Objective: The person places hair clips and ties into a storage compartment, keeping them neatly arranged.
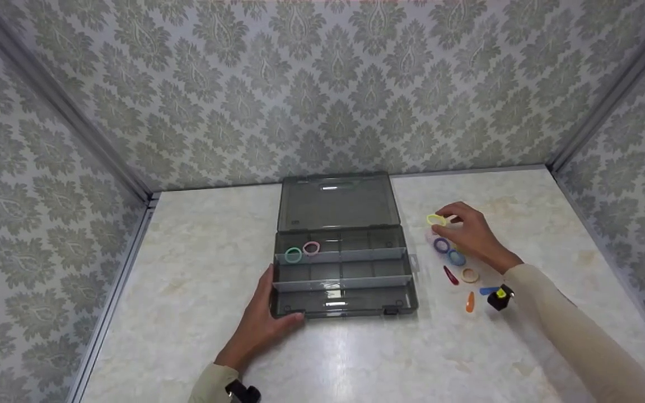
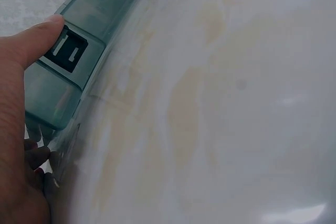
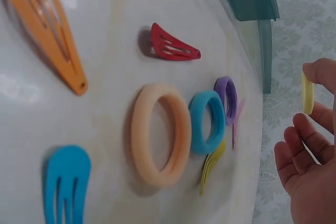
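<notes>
On a pale marbled worktop [image 1: 199,268], near the middle, one grey see-through organizer box [image 1: 311,304] stands open, with its one lid [image 1: 339,204] laid back toward a wall of leaf-patterned wallpaper [image 1: 339,84]. Two dividers [image 1: 375,280] split the box into three long rows. Two hair ties are at the back row: one mint green [image 1: 286,255], overlapping the nearer divider from this angle, and one pink [image 1: 304,249] just to its right.

A person's left hand [image 1: 261,319] rests at the box's near left corner, the thumb spread away from the other fingers: the thumb touches the front edge beside one dark latch [image 2: 68,48], while the fingers lie along the left side.

To the right of the box, the right hand [image 1: 471,229] pinches one yellow hair tie [image 3: 307,95] between thumb and index finger, above the worktop; its remaining fingers are loosely bent.

Below and near that hand lie eight loose pieces. Three are hair ties: one purple [image 3: 233,103], one blue [image 3: 197,124] and one peach [image 3: 140,135]. Five are hair clips: one red [image 3: 173,45], one orange [image 3: 50,24], one bright blue [image 3: 65,177], one yellow [image 3: 211,167] and one pink [image 3: 238,124], the last partly hidden behind the purple tie in the right wrist view.
</notes>
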The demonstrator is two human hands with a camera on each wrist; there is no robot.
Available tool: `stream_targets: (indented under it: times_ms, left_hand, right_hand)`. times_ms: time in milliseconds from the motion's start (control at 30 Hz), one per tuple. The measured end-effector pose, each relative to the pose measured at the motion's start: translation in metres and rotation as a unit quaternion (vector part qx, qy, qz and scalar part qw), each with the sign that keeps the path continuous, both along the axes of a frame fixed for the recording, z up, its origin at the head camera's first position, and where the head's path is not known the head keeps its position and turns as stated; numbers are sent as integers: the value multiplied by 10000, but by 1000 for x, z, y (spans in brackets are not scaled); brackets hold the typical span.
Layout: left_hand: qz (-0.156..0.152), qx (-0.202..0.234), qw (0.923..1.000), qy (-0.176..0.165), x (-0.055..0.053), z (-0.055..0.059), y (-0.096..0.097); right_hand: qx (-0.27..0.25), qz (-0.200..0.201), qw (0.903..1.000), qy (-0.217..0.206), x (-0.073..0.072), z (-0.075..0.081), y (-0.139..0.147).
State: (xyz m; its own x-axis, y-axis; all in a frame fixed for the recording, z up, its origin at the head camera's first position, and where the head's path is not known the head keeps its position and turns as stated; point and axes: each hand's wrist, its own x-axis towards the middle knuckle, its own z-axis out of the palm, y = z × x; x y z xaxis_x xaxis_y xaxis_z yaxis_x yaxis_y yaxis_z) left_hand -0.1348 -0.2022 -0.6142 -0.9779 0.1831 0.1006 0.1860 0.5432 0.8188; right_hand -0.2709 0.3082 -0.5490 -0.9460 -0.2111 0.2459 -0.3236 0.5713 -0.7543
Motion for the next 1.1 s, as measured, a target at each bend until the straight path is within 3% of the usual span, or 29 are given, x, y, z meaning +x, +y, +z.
stream_targets:
  times_ms: [367,600,867,1100]
  left_hand:
    - [-12,43,10000,63,1,0,0]
    - [-59,183,9997,165,2,0,-1]
    - [-77,148,9996,225,1,-1,-2]
    - [-42,58,9997,250,0,-1,-1]
  right_hand:
    - [100,405,9990,128,-3,6,-31]
    - [206,933,9931,675,-1,8,-49]
    - [351,1088,9924,445,3,12,-66]
    - [531,1386,9875,540,5,14,-83]
